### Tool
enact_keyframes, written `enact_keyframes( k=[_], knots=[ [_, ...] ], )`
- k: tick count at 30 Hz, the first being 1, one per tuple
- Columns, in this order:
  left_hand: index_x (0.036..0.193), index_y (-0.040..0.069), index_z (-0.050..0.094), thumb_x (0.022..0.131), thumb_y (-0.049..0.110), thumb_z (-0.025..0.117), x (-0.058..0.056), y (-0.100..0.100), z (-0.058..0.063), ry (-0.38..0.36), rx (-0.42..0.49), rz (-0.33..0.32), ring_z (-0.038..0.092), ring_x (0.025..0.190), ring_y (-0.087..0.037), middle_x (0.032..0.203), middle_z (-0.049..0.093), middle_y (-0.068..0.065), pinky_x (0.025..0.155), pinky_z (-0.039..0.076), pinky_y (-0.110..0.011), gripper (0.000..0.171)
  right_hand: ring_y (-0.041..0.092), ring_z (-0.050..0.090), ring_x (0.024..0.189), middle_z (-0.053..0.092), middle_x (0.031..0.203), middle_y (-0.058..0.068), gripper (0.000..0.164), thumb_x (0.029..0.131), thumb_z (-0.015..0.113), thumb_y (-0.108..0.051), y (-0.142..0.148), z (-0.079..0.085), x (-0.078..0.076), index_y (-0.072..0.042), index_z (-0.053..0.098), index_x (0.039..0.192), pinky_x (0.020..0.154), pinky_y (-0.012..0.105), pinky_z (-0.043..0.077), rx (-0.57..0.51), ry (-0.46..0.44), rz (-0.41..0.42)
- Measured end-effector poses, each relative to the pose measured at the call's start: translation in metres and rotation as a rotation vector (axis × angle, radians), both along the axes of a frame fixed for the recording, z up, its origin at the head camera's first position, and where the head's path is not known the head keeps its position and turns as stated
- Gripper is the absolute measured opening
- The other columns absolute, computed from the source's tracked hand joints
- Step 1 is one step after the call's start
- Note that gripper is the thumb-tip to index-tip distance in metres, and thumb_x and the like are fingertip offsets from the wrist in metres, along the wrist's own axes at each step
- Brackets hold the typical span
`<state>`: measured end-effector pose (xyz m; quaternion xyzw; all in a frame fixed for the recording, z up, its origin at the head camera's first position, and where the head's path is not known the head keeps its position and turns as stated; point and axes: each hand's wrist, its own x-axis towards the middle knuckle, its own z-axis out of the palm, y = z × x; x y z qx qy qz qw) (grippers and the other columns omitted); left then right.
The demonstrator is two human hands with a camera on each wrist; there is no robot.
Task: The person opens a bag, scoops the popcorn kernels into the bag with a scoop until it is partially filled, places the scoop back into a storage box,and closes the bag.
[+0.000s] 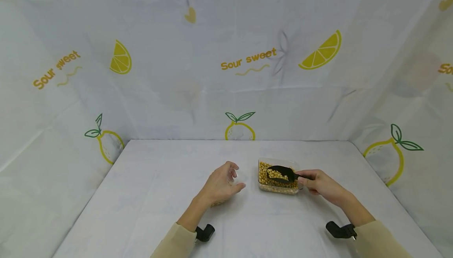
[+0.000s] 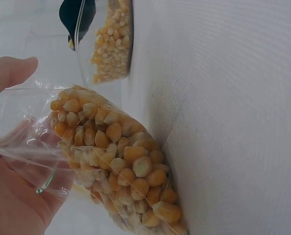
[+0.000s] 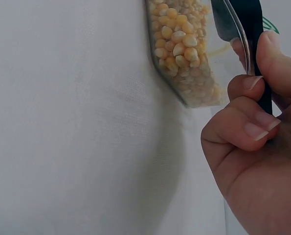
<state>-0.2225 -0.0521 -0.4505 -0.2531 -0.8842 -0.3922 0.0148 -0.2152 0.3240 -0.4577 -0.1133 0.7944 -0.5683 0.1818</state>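
Note:
A clear plastic bag of corn kernels (image 2: 125, 161) stands on the table, mostly hidden behind my left hand (image 1: 221, 183) in the head view. That hand curves loosely around the bag's upper film, thumb and fingers spread apart; in the left wrist view the thumb is off the film and the fingers show through it. My right hand (image 1: 320, 185) grips the handle of a black scoop (image 1: 291, 175) between thumb and curled fingers. Kernels lie in the scoop, which is just over a clear rectangular container (image 1: 279, 189) filled with corn kernels.
A white cloth covers the table (image 1: 159, 203), with lemon-printed white sheeting (image 1: 177, 104) hanging behind and at both sides. Black wrist-worn devices sit at the left cuff (image 1: 205, 233) and the right cuff (image 1: 339, 230).

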Motion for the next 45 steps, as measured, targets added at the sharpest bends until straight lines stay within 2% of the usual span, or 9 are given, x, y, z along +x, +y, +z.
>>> enact_keyframes(
  k=[9,24,33,38,45],
  knots=[
    [0.124,0.004,0.058,0.088,0.033,0.079,0.000,0.000,-0.001,0.009,-0.001,-0.009,0.056,0.082,-0.009,0.101,0.064,-0.009,0.071,0.048,-0.028,0.051,0.012,0.022,0.053,0.028,0.060,-0.005,0.056,0.107,0.054,-0.021,0.001,0.016,0.004,0.018,0.040,0.144,0.051,0.033,0.028,0.062,0.030,-0.021],
    [0.122,0.009,0.058,0.087,0.034,0.079,0.000,0.000,0.000,0.000,-0.003,-0.006,0.055,0.081,-0.009,0.100,0.064,-0.008,0.071,0.047,-0.028,0.048,0.015,0.020,0.053,0.028,0.060,-0.003,0.055,0.107,0.055,-0.022,-0.010,0.041,0.005,0.015,0.041,0.146,0.054,0.041,0.028,0.071,0.073,0.014],
    [0.124,0.009,0.058,0.087,0.036,0.079,0.001,0.000,-0.002,-0.001,-0.009,0.004,0.056,0.082,-0.008,0.100,0.064,-0.005,0.071,0.047,-0.028,0.051,0.016,0.019,0.053,0.027,0.061,-0.005,0.055,0.106,0.056,-0.021,-0.024,0.052,0.005,0.015,0.042,0.145,0.053,0.037,0.029,0.067,0.088,0.036],
    [0.125,0.005,0.058,0.086,0.036,0.080,0.001,0.000,-0.002,0.002,-0.010,0.004,0.056,0.081,-0.008,0.100,0.065,-0.006,0.071,0.047,-0.028,0.054,0.014,0.020,0.053,0.029,0.061,-0.004,0.053,0.105,0.057,-0.023,-0.033,0.059,0.006,0.013,0.046,0.143,0.052,0.033,0.030,0.107,0.115,0.032],
    [0.124,0.006,0.058,0.085,0.035,0.081,0.000,0.000,-0.001,0.008,-0.007,-0.001,0.055,0.080,-0.008,0.099,0.065,-0.007,0.071,0.047,-0.028,0.053,0.012,0.022,0.053,0.029,0.060,-0.003,0.050,0.105,0.059,-0.023,-0.044,0.067,0.006,0.010,0.051,0.141,0.052,0.031,0.030,0.140,0.140,0.026]
  ],
)
